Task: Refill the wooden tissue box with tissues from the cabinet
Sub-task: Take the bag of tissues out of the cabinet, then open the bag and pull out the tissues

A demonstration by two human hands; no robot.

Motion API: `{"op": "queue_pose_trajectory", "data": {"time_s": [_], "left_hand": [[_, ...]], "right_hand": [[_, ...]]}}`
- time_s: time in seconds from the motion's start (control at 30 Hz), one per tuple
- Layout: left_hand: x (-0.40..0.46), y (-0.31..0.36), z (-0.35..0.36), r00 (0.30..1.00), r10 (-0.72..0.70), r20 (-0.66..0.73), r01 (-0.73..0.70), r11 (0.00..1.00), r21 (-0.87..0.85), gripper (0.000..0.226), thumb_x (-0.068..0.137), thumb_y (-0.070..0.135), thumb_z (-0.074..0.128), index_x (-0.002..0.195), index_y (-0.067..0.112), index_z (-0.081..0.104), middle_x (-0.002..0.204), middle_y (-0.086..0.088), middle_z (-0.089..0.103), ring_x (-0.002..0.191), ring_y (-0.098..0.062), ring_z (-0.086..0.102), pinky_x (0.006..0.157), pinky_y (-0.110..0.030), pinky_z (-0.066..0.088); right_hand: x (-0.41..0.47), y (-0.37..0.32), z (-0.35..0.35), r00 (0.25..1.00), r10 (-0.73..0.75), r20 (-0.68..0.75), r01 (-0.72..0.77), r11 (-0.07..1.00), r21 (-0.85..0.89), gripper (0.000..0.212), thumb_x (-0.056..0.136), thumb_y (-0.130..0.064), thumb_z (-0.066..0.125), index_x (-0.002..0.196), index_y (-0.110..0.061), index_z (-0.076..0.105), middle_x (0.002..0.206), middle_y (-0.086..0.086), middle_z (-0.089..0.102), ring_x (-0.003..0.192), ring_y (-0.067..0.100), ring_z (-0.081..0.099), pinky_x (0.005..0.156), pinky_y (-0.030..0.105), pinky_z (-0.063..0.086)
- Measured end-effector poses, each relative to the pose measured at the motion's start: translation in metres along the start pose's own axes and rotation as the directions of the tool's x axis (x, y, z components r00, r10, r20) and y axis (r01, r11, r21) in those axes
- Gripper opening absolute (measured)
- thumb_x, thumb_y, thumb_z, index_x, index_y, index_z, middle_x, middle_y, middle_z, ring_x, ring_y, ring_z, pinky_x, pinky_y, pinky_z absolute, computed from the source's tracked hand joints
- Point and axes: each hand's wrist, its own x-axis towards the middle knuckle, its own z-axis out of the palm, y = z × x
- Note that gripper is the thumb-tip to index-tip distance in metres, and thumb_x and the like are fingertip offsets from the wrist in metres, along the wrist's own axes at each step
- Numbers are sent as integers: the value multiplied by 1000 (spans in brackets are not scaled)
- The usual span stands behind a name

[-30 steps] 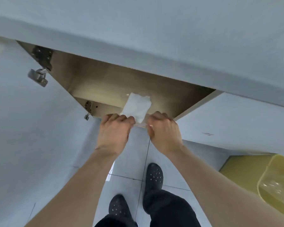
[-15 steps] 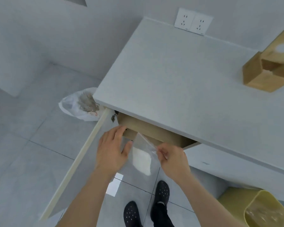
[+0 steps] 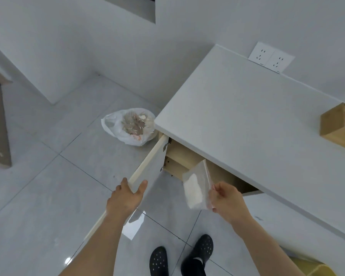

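My right hand pinches a clear plastic pack of white tissues by its right edge, held in the air just in front of the open cabinet. My left hand grips the top edge of the open cabinet door, thumb on the inner side. The wooden tissue box stands open on the white countertop at the far right, partly cut off by the frame edge.
A white plastic bag of rubbish lies on the grey tile floor left of the counter. A yellow bin shows at the bottom right. Wall sockets sit behind the counter. My black shoes are below.
The view rose from inside the cabinet to above the counter. The tissue pack came out of the cabinet in my right hand. My left hand let go of it and took the door's edge.
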Motion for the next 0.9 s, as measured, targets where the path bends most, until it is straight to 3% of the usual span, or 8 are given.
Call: {"op": "queue_pose_trajectory", "data": {"time_s": [0.17,0.3,0.47,0.57,0.63,0.7,0.8,0.9], "left_hand": [[-18,8,12,999,-2,47,5,998,-64,93,86,82,32,152,16,35,141,-12,53,129,-34,52,108,-50,43],[-41,28,26,986,-30,166,54,989,-140,97,89,81,28,159,14,24,156,-14,43,140,-36,45,114,-50,37],[-70,63,44,942,-60,330,147,958,-247,101,86,85,24,159,17,26,161,-12,41,145,-36,42,120,-49,33],[-73,79,63,902,-63,427,209,930,-304,121,60,104,23,145,22,46,138,-12,61,119,-33,63,106,-49,53],[-86,99,67,887,-16,461,207,907,-368,89,81,89,30,132,19,53,124,-10,65,104,-28,70,90,-43,62],[-109,127,64,901,85,426,103,911,-399,62,96,70,36,118,17,60,109,-5,72,93,-23,74,84,-40,63],[-131,168,60,955,232,185,-136,896,-423,41,99,56,47,95,20,67,87,2,76,79,-19,75,89,-48,61],[-154,219,56,927,367,84,-281,823,-493,30,95,48,58,84,21,67,76,6,75,71,-18,72,87,-52,60]], "right_hand": [[-6,-2,-6,1000,-10,-24,11,999,35,19,95,-18,59,77,-15,64,74,5,68,71,21,65,83,51,63],[-11,-2,-17,1000,-15,-10,15,998,60,21,92,-12,55,79,-12,71,73,13,72,62,19,58,69,44,61],[-17,2,-43,1000,14,-6,-13,994,109,24,87,-8,50,71,-8,66,53,-9,61,58,15,53,65,33,50],[-21,10,-61,998,49,-47,-40,983,180,27,90,-14,55,69,-18,72,62,-1,69,62,15,58,68,31,51],[-22,19,-75,995,56,-87,-37,978,205,22,91,-19,60,76,-20,76,76,9,73,65,15,59,66,32,53],[-23,28,-91,993,59,-101,-33,971,238,22,90,-19,61,75,-19,77,75,9,73,64,15,61,67,37,58],[-24,38,-119,995,57,-82,-26,942,335,19,86,-17,60,79,-4,72,76,19,68,67,19,59,65,40,57],[-25,45,-152,995,47,-84,-4,890,455,20,88,-17,64,82,1,71,71,14,62,65,20,58,67,42,62]]}}
